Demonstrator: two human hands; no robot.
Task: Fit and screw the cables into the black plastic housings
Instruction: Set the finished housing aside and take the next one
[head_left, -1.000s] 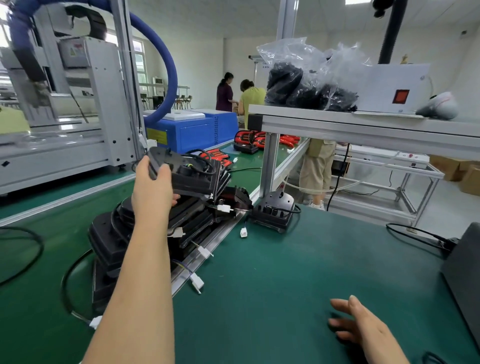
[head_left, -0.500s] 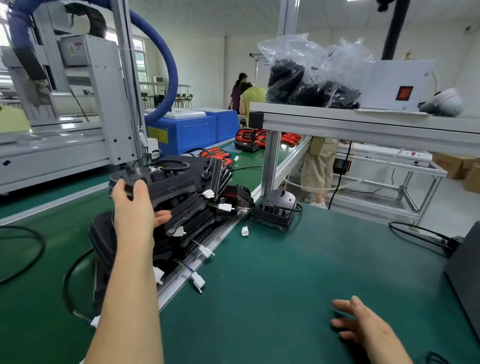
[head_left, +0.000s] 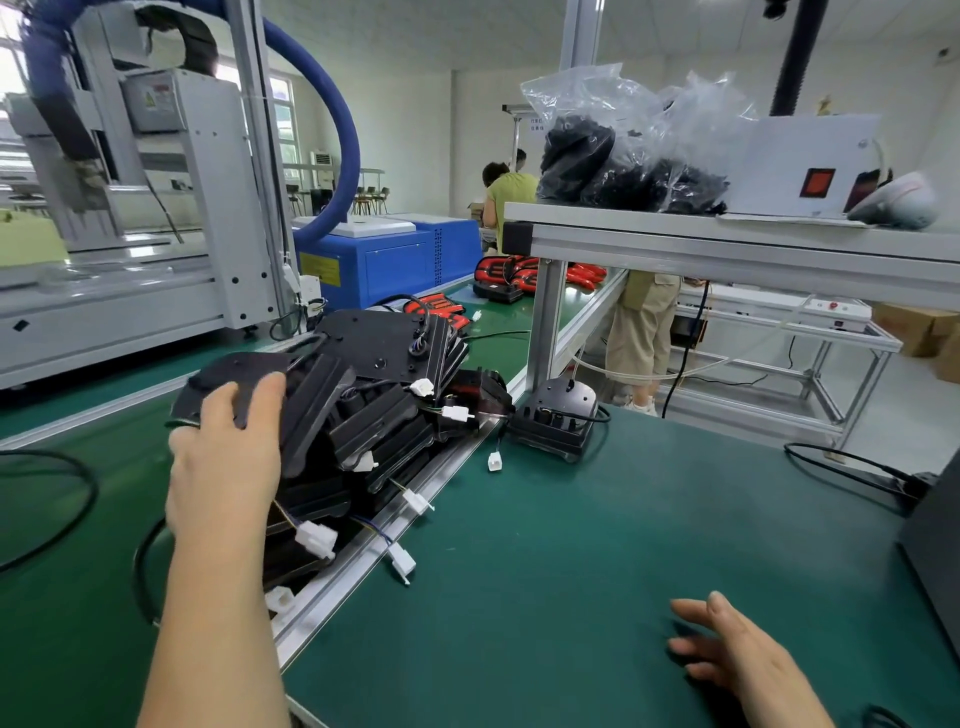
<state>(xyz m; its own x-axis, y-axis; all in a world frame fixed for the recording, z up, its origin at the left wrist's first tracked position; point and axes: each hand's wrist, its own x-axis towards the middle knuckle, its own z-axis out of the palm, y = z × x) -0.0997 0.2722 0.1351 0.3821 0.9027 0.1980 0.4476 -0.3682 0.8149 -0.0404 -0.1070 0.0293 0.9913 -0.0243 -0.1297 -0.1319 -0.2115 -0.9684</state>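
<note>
right hand (head_left: 737, 654): nearest the viewer, low right, fingers loosely spread, holding nothing, palm down over the green mat (head_left: 519, 597). whether it touches the mat cannot be confirmed.

left hand (head_left: 223, 467): forearm reaches in from the lower left. thumb lies on the upper face of a flat black housing (head_left: 228, 374), fingers curled under its near edge, gripping it.

that housing sits tilted at the near left top of the pile of housings (head_left: 374, 431). the pile is heaped on the green belt (head_left: 67, 623), against the aluminium rail (head_left: 358, 561) that divides belt from mat. some pieces overhang the rail.

white connectors (head_left: 317, 538) on short wires hang out of the pile. several cross the rail; one lies on the mat beyond it.

a black cable loop (head_left: 78, 493) lies on the belt, left of the forearm. a dark box (head_left: 935, 545) stands at the right edge of the mat.

a single housing (head_left: 558, 415) rests apart from the pile on the mat, just beside the upright post of the shelf (head_left: 727, 244).

on the shelf: clear bags (head_left: 623, 145) of black parts, and a white box (head_left: 800, 166) with a red switch.

further back on the belt: red and black parts (head_left: 519, 275), a blue cabinet (head_left: 395, 254), and a grey machine frame (head_left: 171, 218) with a blue hose (head_left: 345, 140) arching over it.

persons stand at the far end, turned away.
</note>
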